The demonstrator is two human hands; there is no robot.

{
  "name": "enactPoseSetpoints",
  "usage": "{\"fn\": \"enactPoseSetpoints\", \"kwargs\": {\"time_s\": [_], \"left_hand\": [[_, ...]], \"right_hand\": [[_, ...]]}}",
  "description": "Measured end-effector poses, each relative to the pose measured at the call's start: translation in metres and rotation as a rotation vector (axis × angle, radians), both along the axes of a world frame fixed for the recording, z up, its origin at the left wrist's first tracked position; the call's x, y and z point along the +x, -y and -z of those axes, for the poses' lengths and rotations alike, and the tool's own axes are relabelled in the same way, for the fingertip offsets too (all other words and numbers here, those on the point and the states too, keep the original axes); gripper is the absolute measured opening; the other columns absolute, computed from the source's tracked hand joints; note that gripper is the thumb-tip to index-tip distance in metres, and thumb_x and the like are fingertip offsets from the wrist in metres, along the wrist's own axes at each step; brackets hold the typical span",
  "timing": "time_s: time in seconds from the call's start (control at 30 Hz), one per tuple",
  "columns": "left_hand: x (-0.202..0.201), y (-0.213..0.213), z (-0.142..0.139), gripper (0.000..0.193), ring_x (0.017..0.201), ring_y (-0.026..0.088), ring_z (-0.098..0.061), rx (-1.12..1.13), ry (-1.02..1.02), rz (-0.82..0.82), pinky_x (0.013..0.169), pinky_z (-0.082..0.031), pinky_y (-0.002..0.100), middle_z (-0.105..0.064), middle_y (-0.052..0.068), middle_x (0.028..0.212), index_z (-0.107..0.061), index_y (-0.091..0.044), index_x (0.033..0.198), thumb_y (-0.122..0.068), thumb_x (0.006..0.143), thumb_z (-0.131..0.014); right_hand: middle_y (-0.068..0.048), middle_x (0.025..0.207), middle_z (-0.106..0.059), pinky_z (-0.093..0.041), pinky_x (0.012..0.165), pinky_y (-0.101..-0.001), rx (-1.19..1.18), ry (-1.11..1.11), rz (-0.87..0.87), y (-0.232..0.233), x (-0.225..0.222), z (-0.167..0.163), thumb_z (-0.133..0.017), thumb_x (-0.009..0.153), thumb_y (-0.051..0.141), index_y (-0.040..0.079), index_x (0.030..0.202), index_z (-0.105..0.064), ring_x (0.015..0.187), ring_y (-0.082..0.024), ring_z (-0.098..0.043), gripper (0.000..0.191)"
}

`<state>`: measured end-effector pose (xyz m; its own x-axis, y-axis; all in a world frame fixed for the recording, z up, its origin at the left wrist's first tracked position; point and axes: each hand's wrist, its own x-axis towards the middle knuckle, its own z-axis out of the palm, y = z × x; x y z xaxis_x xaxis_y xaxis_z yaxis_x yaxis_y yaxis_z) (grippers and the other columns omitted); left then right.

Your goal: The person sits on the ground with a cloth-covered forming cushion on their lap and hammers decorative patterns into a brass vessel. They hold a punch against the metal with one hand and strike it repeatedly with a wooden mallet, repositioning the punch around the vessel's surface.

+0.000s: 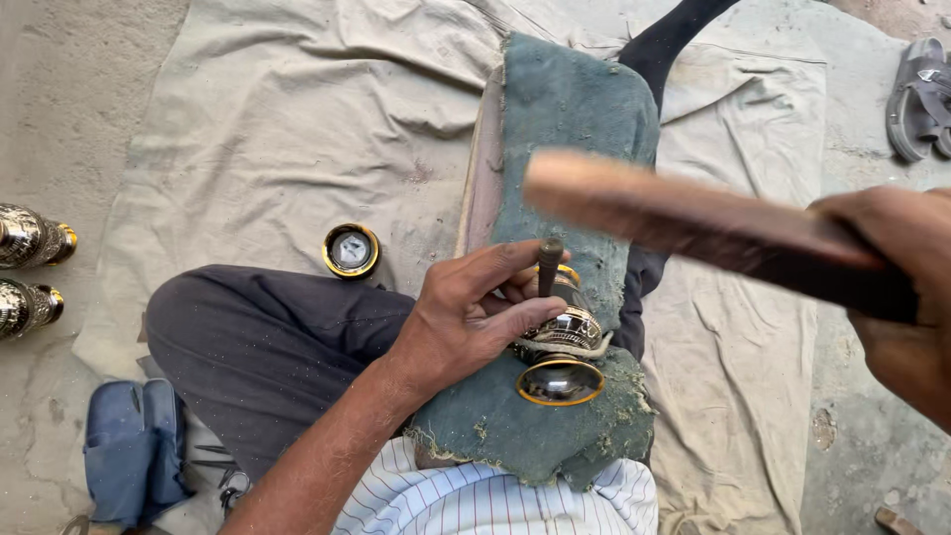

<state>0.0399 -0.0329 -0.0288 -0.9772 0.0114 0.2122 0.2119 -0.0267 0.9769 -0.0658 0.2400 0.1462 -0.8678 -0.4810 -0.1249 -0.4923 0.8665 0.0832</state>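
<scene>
My left hand (pixel 466 317) pins a dark punch (pixel 548 266) upright against the black and gold vase (pixel 565 342) lying on the green padded cushion (pixel 575 109). My right hand (pixel 906 287) holds a blurred wooden mallet (pixel 693 223) above it.

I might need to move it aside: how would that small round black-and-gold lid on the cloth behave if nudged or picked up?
The lid lies flat on the cloth, so it probably slides rather than rolls unless tipped on edge. It looks small and shallow, likely light. Its glossy gold rim suggests a smooth, perhaps slippery grip, and the wrinkled cloth may snag it.
</scene>
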Motion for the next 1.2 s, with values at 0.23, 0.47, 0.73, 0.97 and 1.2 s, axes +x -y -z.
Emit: {"fn": "enactPoseSetpoints", "kwargs": {"time_s": [0.23, 0.47, 0.73, 0.97, 1.2], "left_hand": [[-0.001, 0.001, 0.004, 0.049, 0.083, 0.005, -0.066, 0.023, -0.054, 0.031, 0.072, -0.061, 0.021, -0.068, 0.0, 0.093, -0.064, -0.011, 0.138, -0.015, 0.093, -0.083], [-0.002, 0.002, 0.009, 0.05, 0.081, 0.004, -0.065, -0.008, -0.031, 0.059, 0.07, -0.061, 0.02, -0.067, -0.001, 0.091, -0.065, -0.01, 0.137, -0.016, 0.091, -0.084], [-0.005, 0.004, 0.005, 0.048, 0.078, 0.005, -0.063, -0.013, -0.031, 0.078, 0.068, -0.059, 0.021, -0.065, 0.0, 0.088, -0.067, -0.009, 0.135, -0.015, 0.09, -0.084], [-0.008, 0.008, 0.005, 0.047, 0.079, 0.005, -0.063, -0.025, -0.047, 0.105, 0.07, -0.059, 0.022, -0.066, 0.0, 0.09, -0.067, -0.009, 0.134, -0.015, 0.09, -0.084], [-0.01, 0.009, 0.004, 0.049, 0.079, 0.006, -0.063, -0.037, -0.062, 0.117, 0.069, -0.06, 0.022, -0.066, 0.0, 0.09, -0.067, -0.01, 0.135, -0.017, 0.09, -0.084]], "right_hand": [[-0.014, 0.091, -0.066, -0.055, 0.07, -0.0304, -0.079, -0.063, -0.123, -0.037, -0.003, 0.031, -0.067, 0.086, -0.007, -0.003, 0.128, -0.063, 0.071, -0.018, -0.067, 0.042], [-0.015, 0.09, -0.067, -0.055, 0.065, -0.0296, -0.054, -0.069, -0.109, -0.042, 0.0, 0.036, -0.068, 0.09, -0.003, -0.004, 0.123, -0.063, 0.066, -0.018, -0.066, 0.034], [-0.014, 0.09, -0.067, -0.055, 0.065, -0.0279, -0.072, -0.058, -0.012, -0.056, 0.006, 0.039, -0.067, 0.096, -0.001, -0.003, 0.124, -0.063, 0.067, -0.016, -0.067, 0.028], [-0.014, 0.087, -0.07, -0.057, 0.062, -0.0287, 0.101, 0.049, 0.17, -0.079, -0.004, 0.065, -0.066, 0.1, 0.0, -0.002, 0.122, -0.065, 0.066, -0.017, -0.069, 0.022], [-0.016, 0.099, -0.067, -0.057, 0.071, -0.0312, -0.006, -0.086, -0.11, -0.092, 0.001, 0.06, -0.064, 0.095, 0.002, -0.003, 0.125, -0.061, 0.078, -0.019, -0.068, 0.031]]}}
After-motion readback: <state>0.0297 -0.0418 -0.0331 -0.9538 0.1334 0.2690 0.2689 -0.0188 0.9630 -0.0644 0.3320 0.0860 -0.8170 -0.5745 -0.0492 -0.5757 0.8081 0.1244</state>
